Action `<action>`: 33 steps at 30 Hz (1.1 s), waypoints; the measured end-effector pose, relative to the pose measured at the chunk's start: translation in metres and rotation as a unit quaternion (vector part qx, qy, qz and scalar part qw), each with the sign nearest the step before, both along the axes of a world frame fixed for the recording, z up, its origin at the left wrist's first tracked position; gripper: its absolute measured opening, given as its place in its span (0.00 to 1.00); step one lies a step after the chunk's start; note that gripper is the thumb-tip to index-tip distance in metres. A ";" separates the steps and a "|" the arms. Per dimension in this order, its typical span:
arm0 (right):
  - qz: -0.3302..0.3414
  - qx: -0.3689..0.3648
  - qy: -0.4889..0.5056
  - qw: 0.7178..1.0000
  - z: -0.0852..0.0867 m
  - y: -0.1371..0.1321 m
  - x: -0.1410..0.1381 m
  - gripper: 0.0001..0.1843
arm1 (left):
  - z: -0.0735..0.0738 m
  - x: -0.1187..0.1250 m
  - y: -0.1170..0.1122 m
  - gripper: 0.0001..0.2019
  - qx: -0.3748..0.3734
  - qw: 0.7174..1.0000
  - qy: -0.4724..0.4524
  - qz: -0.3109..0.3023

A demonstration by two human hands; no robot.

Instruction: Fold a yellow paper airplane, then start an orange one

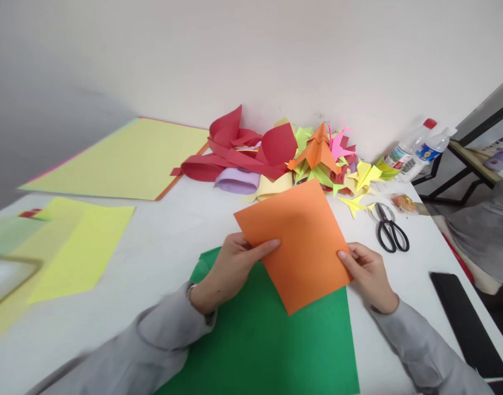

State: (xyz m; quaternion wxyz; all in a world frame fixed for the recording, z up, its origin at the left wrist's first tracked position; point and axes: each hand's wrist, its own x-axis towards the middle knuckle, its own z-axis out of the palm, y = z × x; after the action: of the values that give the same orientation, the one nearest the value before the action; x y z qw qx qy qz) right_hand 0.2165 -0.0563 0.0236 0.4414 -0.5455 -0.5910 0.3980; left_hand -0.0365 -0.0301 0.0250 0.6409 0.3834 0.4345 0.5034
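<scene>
An orange square of paper (pixel 300 241) is held up, tilted, between my two hands. My left hand (pixel 237 263) pinches its left edge, thumb on the face and fingers behind it. At the lower right corner, my right hand (pixel 369 274) grips the sheet the same way. Beneath the orange paper a large green sheet (pixel 272 345) lies on the white table, partly covered by my left forearm. The orange sheet looks flat, with no clear fold lines.
Behind are curled red paper strips (pixel 251 156), a folded orange paper piece (pixel 316 153) and yellow folded shapes (pixel 364 175). Black-handled scissors (pixel 389 225), two bottles (pixel 408 148) and a black flat object (pixel 468 323) are right. Yellow sheets (pixel 87 247) and a large pale-yellow stack (pixel 128 159) lie left.
</scene>
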 end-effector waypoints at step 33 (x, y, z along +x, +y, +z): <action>-0.321 0.174 -0.130 0.922 -0.021 0.037 0.056 0.13 | 0.010 0.004 0.007 0.20 -0.152 0.981 -0.094 0.078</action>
State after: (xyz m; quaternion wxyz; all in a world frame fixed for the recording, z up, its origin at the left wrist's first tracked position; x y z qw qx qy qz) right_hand 0.2726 -0.0194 0.0029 0.5530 -0.6673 -0.4963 0.0511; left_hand -0.0321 -0.0236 0.0351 0.6885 0.1980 0.4724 0.5134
